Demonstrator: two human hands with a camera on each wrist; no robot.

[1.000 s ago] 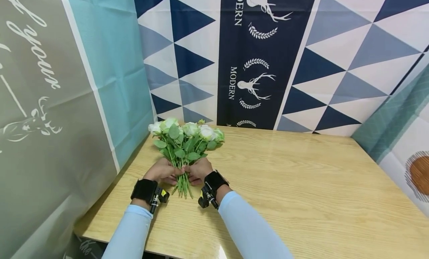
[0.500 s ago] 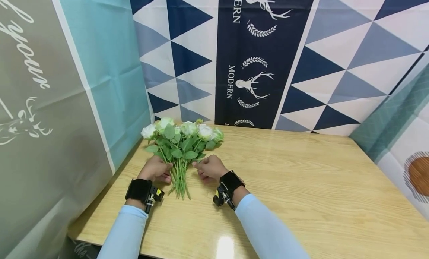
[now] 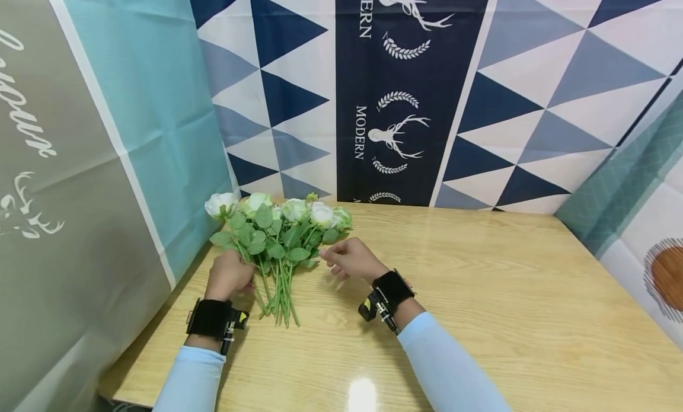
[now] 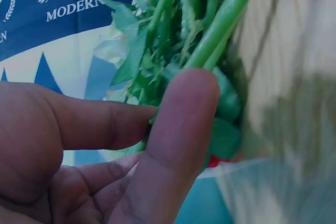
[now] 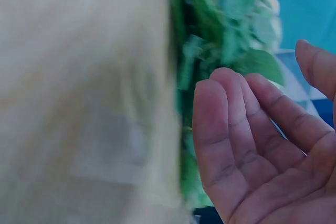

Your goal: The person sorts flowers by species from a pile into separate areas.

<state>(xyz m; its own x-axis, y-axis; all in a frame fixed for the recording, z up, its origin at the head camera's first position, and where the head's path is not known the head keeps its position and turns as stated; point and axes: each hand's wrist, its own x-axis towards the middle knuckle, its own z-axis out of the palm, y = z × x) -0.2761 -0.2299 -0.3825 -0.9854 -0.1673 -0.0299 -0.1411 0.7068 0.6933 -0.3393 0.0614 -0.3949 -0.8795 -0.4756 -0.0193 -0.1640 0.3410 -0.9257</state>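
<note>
Green-stemmed bouquet [image 3: 275, 250], probably light (pliant too), best held mid-stem: at its left, left hand [image 3: 229, 275] pinching a stem [image 4: 222, 27]; at its right, right hand [image 3: 354, 260] relaxed, empty.

Wooden table [image 3: 480, 293], patterned backdrop [image 3: 405, 92], side cloth [image 3: 101, 210]

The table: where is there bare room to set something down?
The biggest bare patch of table lies right of the right hand and right sleeve, up to the back cloth. A smaller one lies between both sleeves, in front of the stems. The left rear is crowded: flowers, with the left hand at the stems.
</note>
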